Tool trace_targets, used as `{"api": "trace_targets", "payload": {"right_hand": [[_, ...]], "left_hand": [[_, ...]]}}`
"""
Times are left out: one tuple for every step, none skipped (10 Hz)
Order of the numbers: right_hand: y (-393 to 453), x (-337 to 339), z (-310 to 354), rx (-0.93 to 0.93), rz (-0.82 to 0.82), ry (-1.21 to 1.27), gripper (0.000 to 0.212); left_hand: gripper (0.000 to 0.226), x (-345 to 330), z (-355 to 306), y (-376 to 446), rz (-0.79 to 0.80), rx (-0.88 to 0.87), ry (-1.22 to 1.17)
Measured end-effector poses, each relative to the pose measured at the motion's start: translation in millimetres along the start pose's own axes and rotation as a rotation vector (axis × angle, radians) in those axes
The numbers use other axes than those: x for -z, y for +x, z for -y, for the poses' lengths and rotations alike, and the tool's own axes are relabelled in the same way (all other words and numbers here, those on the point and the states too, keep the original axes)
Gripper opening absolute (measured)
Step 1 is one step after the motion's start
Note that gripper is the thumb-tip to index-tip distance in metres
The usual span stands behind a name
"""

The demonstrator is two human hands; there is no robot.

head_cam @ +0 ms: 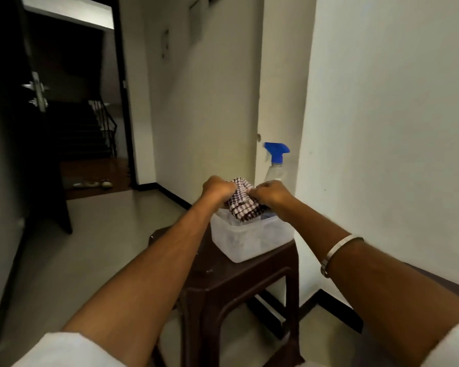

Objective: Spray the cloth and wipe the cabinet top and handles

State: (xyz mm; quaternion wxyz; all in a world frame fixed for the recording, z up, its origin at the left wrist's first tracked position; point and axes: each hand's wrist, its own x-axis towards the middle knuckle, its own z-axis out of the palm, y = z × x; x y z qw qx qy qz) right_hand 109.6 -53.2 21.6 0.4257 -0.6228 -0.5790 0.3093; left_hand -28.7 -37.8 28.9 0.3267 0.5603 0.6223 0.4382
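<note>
A checked brown-and-white cloth (241, 200) is bunched up just above a translucent plastic tub (247, 239). My left hand (217, 188) grips its left side and my right hand (269, 193) pinches its right side. A clear spray bottle (274, 173) with a blue trigger head stands upright in the tub's far right corner, behind my right hand. No cabinet is in view.
The tub rests on a dark brown plastic stool (223, 282) against a white wall (382, 128). A dark open door (37, 128) and a stairway lie at the left, with footwear (92, 184) on the floor there. Pale floor stretches left of the stool.
</note>
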Motion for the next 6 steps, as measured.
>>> {"api": "trace_targets", "payload": {"right_hand": [[19.7, -10.5, -0.8, 0.022, 0.015, -0.108, 0.038], [32.9, -17.9, -7.0, 0.032, 0.076, -0.372, 0.044], [37.5, -29.4, -14.7, 0.020, 0.177, -0.610, 0.043], [39.6, -36.6, -16.1, 0.034, 0.214, -0.701, 0.044], [35.4, -36.2, -14.3, 0.034, 0.191, -0.716, 0.045], [28.0, -32.7, -15.1, 0.137, 0.123, -0.694, 0.035]], "left_hand": [[0.032, 0.4, 4.9, 13.8, -0.034, -0.013, 0.164], [0.036, -6.7, 14.7, 22.9, -0.025, -0.022, 0.381], [0.035, -15.8, 24.0, 30.1, -0.012, -0.034, 0.577], [0.038, -26.0, 27.9, 35.9, 0.024, -0.087, 0.743], [0.032, -34.5, 33.5, 36.3, 0.034, -0.173, 0.906], [0.026, -32.8, 35.8, 39.1, 0.007, -0.190, 0.959]]}}
